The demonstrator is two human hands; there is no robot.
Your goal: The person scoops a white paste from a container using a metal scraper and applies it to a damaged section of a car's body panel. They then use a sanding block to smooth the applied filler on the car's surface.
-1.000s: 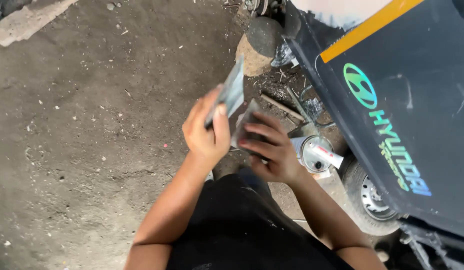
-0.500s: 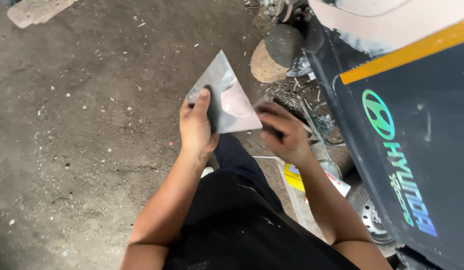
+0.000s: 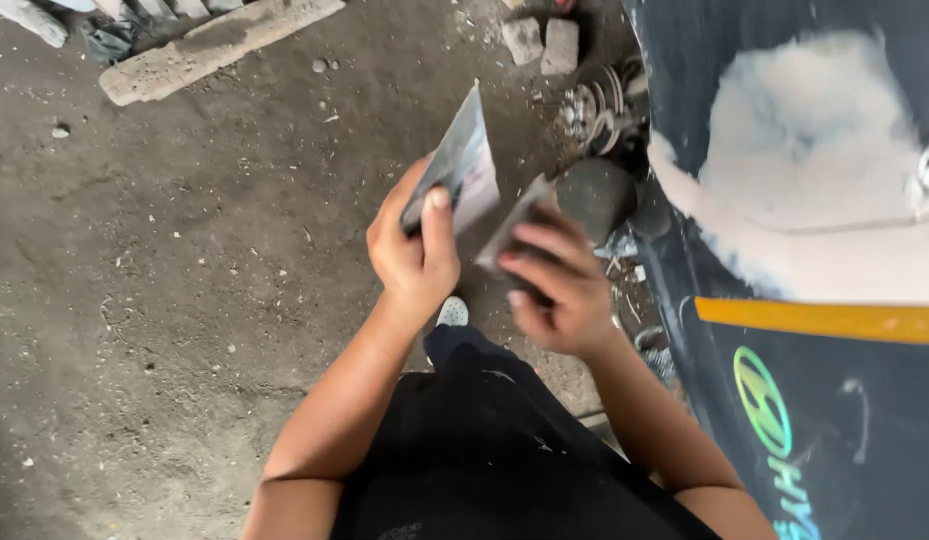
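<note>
a bare concrete floor [image 3: 185, 300], grey, gritty and scattered with small stones, fills the left of the view beneath me. a long concrete slab [image 3: 220, 45] lies at eleven o'clock, with more broken pieces cut off by the top edge beside it, and two small stone blocks [image 3: 543, 42] sit at twelve o'clock. along the right, from one to five o'clock, runs a dark vehicle body panel [image 3: 845, 400] with a yellow stripe and a broad pale, chalky patch [image 3: 825, 200] on it.

at one o'clock, between the panel and the floor, a tangle of metal parts [image 3: 600, 105] is too jumbled to make out, and a dark rounded lump [image 3: 595, 195] just beside my right hand could be stone or metal; i cannot tell which. the panel's far end is cut off by the frame, and my dark trousers [image 3: 485, 450] hide the floor below me, with only the pale toe of a shoe [image 3: 452, 312] showing.

my left hand [image 3: 415, 255] is closed around the lower edge of a flat, grey, wedge-shaped metal scraper blade [image 3: 465, 165], thumb pressed on its face, the blade pointing up towards twelve o'clock near the middle of the view. my right hand [image 3: 555, 285] is curled, fingers bent over a second narrow grey blade [image 3: 515, 225] that leans against the first. the two hands sit close together, the blades touching between them.
</note>
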